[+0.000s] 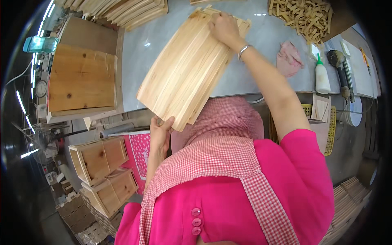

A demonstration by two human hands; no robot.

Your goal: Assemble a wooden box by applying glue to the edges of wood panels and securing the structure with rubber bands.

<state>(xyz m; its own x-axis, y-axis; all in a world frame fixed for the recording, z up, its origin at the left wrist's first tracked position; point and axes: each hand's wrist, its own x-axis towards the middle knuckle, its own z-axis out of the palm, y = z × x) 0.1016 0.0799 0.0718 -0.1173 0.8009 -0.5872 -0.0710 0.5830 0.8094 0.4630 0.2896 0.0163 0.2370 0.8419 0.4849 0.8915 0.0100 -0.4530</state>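
head view: the wooden panel (185,67) lies between my 2 hands in the upper middle of the frame, its long axis slanting from lower left to upper right. its lower end juts past the near edge of the grey surface (139,53). my left hand (161,131) is at that lower end, nearer my body, thumb on the face and the other fingers under the edge, holding it in a narrow pinch. my right hand (225,29) reaches over the upper end, by a narrow crosswise strip (207,11). i cannot tell whether those fingers grip or only press, as their tips are hard to make out. the panel's underside is hidden, so i cannot say whether its upper end touches the surface. the stacked boards (134,14) at upper left are cut off by the frame's top edge.
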